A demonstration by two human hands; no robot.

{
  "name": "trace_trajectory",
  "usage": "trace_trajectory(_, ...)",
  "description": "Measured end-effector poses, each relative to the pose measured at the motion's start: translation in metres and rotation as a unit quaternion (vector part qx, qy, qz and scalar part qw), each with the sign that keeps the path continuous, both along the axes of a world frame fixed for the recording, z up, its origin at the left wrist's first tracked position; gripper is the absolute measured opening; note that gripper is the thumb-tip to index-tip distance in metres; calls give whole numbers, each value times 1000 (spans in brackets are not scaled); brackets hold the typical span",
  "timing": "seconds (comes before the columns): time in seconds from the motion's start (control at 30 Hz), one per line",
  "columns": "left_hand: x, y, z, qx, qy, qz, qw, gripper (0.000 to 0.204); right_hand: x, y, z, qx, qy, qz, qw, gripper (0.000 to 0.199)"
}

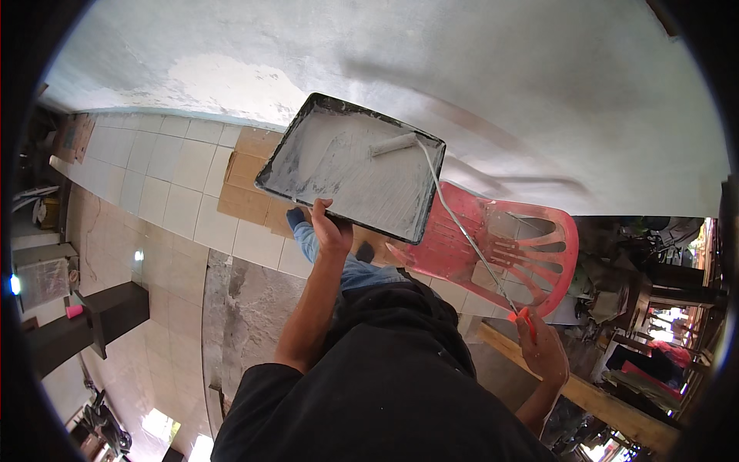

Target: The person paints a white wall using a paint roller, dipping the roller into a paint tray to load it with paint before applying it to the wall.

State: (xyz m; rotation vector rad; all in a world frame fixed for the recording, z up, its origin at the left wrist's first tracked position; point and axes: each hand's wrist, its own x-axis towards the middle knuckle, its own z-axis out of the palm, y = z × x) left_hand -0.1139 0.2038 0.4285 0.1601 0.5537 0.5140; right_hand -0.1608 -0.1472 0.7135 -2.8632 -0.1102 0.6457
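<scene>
My left hand (332,229) grips the near edge of a black paint tray (279,164), thumb over the rim and the other fingers hidden beneath. A layer of whitish paint (331,158) coats the inside of the tray. At the right, my right hand (541,348) is closed around the orange handle of a paint roller (471,242). Its long thin metal rod reaches up and left to the roller sleeve (393,145), which rests on the paint near the tray's far right corner.
A red plastic chair (454,250) stands right of the tray, partly behind it. Beyond is a pale, patchy wall (493,69). Flattened cardboard (245,181) lies on the tiled floor (165,200). A wooden beam (585,393) runs at lower right, near piled clutter (647,369).
</scene>
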Motion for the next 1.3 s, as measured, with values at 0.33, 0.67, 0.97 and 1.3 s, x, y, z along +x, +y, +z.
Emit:
trace_trajectory(0.33, -11, 15, -2, 19, 34, -35, 999, 24, 6, -23, 39, 29, 41, -42, 998, 30)
trace_trajectory(0.67, -16, 15, 12, -4, 43, -68, 997, 26, 16, 17, 13, 66, 20, 42, 997, 31)
trace_trajectory(0.97, -18, 15, 3, 1, 55, -82, 995, 27, 17, 55, -2, 71, 36, 91, 993, 29)
trace_trajectory(1.3, -20, 15, 19, 6, 41, -95, 995, 28, 17, 60, -8, 68, 17, 92, 993, 33)
